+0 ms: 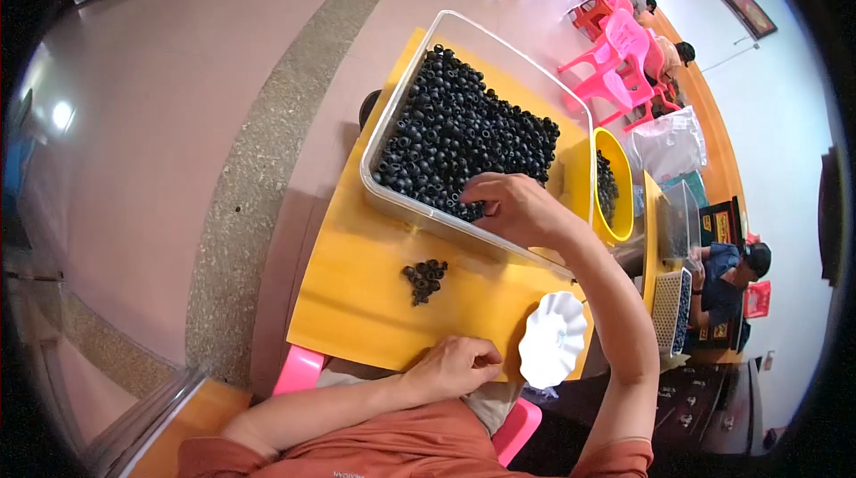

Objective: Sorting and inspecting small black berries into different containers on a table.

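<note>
Here the right hand [515, 208] reached into the clear plastic bin [406, 103] at twelve o'clock on the yellow worktop [357, 291], fingers closed on black rings [464, 126]; the left hand [455, 366] rested at six o'clock, fingers curled together, with a small ring pile [425, 279] between and a white scalloped dish [553, 338] at four o'clock

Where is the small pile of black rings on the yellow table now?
In the head view, the small pile of black rings lies on the yellow table, just in front of the clear bin, between both hands.
</note>
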A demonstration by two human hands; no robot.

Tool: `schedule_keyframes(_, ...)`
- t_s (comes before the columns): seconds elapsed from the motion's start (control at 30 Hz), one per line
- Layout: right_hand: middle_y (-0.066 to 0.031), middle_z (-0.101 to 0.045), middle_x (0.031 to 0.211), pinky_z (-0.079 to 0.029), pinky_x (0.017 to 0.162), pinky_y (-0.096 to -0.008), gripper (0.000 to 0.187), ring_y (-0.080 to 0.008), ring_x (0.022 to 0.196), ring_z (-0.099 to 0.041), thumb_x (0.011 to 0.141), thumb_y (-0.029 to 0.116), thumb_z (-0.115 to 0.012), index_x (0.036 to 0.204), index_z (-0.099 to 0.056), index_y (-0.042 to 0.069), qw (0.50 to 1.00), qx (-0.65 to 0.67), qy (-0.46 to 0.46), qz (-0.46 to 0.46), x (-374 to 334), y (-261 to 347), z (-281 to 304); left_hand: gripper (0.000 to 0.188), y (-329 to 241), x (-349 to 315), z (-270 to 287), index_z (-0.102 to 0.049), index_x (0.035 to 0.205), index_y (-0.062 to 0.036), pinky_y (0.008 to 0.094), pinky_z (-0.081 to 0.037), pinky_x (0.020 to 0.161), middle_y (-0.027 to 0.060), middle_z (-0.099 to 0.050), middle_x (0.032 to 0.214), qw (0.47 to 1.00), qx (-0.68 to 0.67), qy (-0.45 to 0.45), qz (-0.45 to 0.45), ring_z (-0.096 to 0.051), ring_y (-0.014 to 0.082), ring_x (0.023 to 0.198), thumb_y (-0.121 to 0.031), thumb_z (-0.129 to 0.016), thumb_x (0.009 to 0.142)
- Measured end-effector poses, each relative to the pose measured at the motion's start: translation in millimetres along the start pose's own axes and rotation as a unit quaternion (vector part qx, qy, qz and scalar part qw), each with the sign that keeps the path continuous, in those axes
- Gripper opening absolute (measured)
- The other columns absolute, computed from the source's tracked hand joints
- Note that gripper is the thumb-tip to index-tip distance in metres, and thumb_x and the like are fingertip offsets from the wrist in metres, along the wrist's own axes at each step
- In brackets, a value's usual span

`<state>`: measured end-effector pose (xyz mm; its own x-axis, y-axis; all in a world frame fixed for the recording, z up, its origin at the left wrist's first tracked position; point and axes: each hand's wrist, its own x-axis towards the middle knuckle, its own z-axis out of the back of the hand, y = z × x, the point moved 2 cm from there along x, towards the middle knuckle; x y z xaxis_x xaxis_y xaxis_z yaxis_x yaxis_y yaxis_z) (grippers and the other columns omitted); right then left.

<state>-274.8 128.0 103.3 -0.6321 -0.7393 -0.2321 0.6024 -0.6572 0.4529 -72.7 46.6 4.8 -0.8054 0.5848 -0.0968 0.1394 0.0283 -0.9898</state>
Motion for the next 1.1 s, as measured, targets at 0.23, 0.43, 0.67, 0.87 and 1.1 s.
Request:
schedule_keyframes(0.23, -0.0149, -0.04, 0.143, -0.041, 0.101, -0.0392, 0.072, -0.0325, 0.122, -0.049, 0.074, 0.017, -0.068, 0.141, -0.042, 0.017, 0.989, -0.131, 0.071, 0.011, 27, 5, -12, 0.024, 0, 2, 2, -0.069, 0.095, -0.0014, 0.0338, -0.052, 0.079, 0.0138, -0.07, 0.09, 0.999, -0.008, -0.005, 0.033, -0.068, 0.0231, 0.086, -0.021, -0.067, 0.082)
schedule_keyframes(0.43, -0.0135, -0.05, 0.129, -0.046, 0.092, -0.0401, 0.056, -0.0329, 0.111, -0.054, 0.075, 0.015, -0.065, 0.129, -0.051, 0.011, 0.982, -0.164, 0.063, 0.064, 37, 1, -20, 0.022, 6, 2, -2, -0.069, 0.095, -0.0012, 0.0332, -0.052, 0.079, 0.0135, -0.07, 0.09, 0.999, -0.022, -0.013, 0.044, -0.068, 0.0221, 0.086, -0.02, -0.068, 0.082)
schedule_keyframes(0.67, -0.0145, -0.063, 0.109, -0.052, 0.077, -0.0447, 0.047, -0.038, 0.094, -0.062, 0.071, 0.02, -0.067, 0.115, -0.06, 0.005, 0.988, -0.118, 0.095, 0.037, 40, -4, -21, 0.021, 5, 1, -2, -0.069, 0.095, -0.001, 0.032, -0.052, 0.079, 0.0128, -0.071, 0.09, 0.998, -0.039, -0.018, 0.048, -0.068, 0.0199, 0.086, -0.019, -0.067, 0.083)
schedule_keyframes(0.87, -0.0213, -0.067, 0.097, -0.052, 0.077, -0.0445, 0.049, -0.0379, 0.09, -0.064, 0.071, 0.02, -0.067, 0.117, -0.062, 0.006, 0.992, -0.055, 0.108, 0.027, 40, -18, -31, 0.021, 4, 1, -1, -0.069, 0.095, 0.0003, 0.0313, -0.052, 0.077, 0.0125, -0.071, 0.089, 0.996, -0.054, -0.018, 0.063, -0.068, 0.0177, 0.084, -0.017, -0.066, 0.084)
schedule_keyframes(1.1, -0.0226, -0.067, 0.085, -0.052, 0.072, -0.0457, 0.045, -0.0395, 0.083, -0.065, 0.069, 0.017, -0.065, 0.112, -0.065, 0.006, 0.99, -0.068, 0.124, -0.012, 47, -16, -30, 0.022, 13, 3, -5, -0.068, 0.095, -0.0001, 0.0314, -0.053, 0.071, 0.0143, -0.071, 0.085, 0.995, -0.072, -0.038, 0.049, -0.069, 0.0215, 0.079, -0.018, -0.067, 0.082)
